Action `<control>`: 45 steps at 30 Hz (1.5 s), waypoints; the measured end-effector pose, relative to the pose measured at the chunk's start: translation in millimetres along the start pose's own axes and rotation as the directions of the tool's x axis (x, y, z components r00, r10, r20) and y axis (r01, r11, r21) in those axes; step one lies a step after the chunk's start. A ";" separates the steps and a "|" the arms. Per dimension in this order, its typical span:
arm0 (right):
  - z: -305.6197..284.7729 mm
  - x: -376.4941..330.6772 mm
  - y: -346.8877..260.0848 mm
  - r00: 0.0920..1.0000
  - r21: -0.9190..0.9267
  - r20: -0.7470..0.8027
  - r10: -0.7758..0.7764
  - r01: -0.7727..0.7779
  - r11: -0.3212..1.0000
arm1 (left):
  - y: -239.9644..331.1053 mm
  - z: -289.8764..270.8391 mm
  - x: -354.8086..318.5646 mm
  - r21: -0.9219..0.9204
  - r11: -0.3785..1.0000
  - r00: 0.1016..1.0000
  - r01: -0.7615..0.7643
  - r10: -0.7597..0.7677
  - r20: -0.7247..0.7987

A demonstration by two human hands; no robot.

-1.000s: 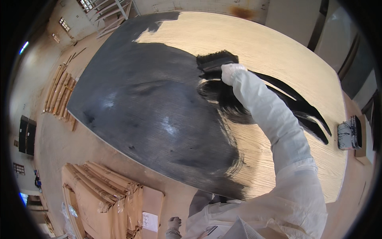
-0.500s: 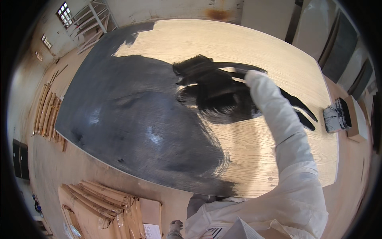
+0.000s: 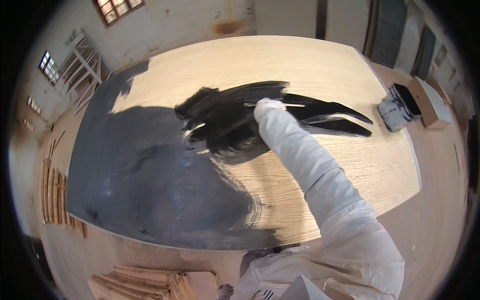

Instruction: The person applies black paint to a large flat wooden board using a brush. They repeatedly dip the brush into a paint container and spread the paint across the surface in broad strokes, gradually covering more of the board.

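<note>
Behind the big tan board [image 3: 370,165] is a wall [image 3: 185,30]. Black paint [image 3: 230,115] lies on the board, both sides of the right hand [image 3: 269,106]. The left hand [image 3: 225,291] is in front of the board. I can't tell either grip.

You can read no lettering, number or sign anywhere in view; the one mark you can make out is a row of short dark slanted stripes [image 3: 265,294] on your pale clothing [image 3: 357,260].
</note>
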State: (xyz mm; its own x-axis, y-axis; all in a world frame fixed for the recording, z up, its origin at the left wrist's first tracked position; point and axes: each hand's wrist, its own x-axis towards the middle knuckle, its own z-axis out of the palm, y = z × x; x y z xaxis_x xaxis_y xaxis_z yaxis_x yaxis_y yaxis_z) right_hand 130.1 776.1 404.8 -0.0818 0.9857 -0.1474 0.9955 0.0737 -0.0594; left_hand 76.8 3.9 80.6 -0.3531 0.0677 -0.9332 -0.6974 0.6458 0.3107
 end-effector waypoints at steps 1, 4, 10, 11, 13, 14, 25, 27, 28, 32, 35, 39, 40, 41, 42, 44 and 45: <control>-1.8 6.2 14.1 0.998 -0.002 0.044 -0.042 0.042 0.999 | 2.9 4.2 -2.7 0.053 0.999 1.000 -0.010 0.011 -0.013; -20.9 25.0 66.9 0.977 0.004 0.176 -0.118 0.120 0.993 | 7.3 15.5 -11.2 0.172 0.985 0.999 -0.032 0.039 -0.037; -30.4 81.3 283.1 0.988 -0.203 0.155 0.026 0.006 0.979 | 24.3 19.6 -6.2 0.285 0.955 0.996 -0.087 0.092 -0.006; -31.0 88.2 291.1 0.987 -0.204 0.161 0.013 0.020 0.979 | 24.1 23.6 -3.8 0.303 0.948 0.995 -0.094 0.098 0.000; -33.9 77.4 276.4 0.983 -0.164 0.183 -0.015 0.045 0.985 | 27.1 28.4 2.2 0.365 0.924 0.993 -0.112 0.115 0.015; -31.2 69.6 249.6 0.982 -0.097 0.190 -0.022 0.041 0.994 | 28.6 30.5 3.3 0.393 0.911 0.992 -0.124 0.126 0.022; -39.7 79.6 284.4 0.980 -0.194 0.025 -0.199 0.200 0.960 | 83.2 65.4 -27.2 0.445 0.837 0.947 -0.320 0.298 0.120; -39.5 82.6 246.8 0.990 -0.128 0.125 -0.073 0.089 0.988 | 79.2 60.6 -22.3 0.590 0.767 0.966 -0.252 0.239 0.102; -43.1 82.7 224.6 0.980 -0.109 0.200 -0.010 0.033 0.993 | 70.1 49.4 -1.7 0.708 0.683 0.979 -0.179 0.194 0.061; -28.4 57.6 175.1 0.949 0.142 0.286 -0.134 0.096 0.985 | 59.3 52.7 13.4 0.777 0.615 0.984 -0.134 0.178 0.029; -28.5 61.3 211.2 0.990 0.036 0.141 -0.004 -0.001 0.999 | 45.1 51.0 7.9 0.732 0.663 0.979 -0.158 0.204 0.027; -25.0 94.3 354.9 0.985 -0.052 0.066 0.160 -0.157 0.986 | 46.0 58.0 8.8 0.564 0.814 0.989 -0.140 0.138 0.047; -24.8 92.4 382.2 0.984 -0.069 0.070 0.162 -0.158 0.985 | 45.0 56.9 9.6 0.486 0.860 0.988 -0.153 0.148 0.049; -24.4 89.0 407.6 0.983 -0.079 0.074 0.169 -0.164 0.983 | 42.7 58.6 11.9 0.414 0.896 0.987 -0.161 0.150 0.059; -23.1 82.9 417.2 0.984 -0.082 0.088 0.158 -0.151 0.985 | 37.2 58.1 8.8 0.334 0.929 0.987 -0.160 0.148 0.059; -17.6 70.6 414.2 0.991 -0.051 0.092 0.102 -0.097 0.994 | 34.8 57.4 6.2 0.355 0.924 0.989 -0.145 0.139 0.043; -14.1 57.5 398.6 0.994 -0.028 0.081 0.077 -0.075 0.997 | 31.2 60.0 4.4 0.410 0.902 0.990 -0.137 0.133 0.037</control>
State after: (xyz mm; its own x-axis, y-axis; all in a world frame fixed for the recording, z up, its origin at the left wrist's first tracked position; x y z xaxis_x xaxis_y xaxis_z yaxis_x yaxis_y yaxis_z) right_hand 522.9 864.3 386.6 -0.0082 0.9728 -0.2314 0.9998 0.0036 -0.0201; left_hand 91.0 69.9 75.3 -0.4194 0.1814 -0.8895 -0.3246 0.8851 0.3335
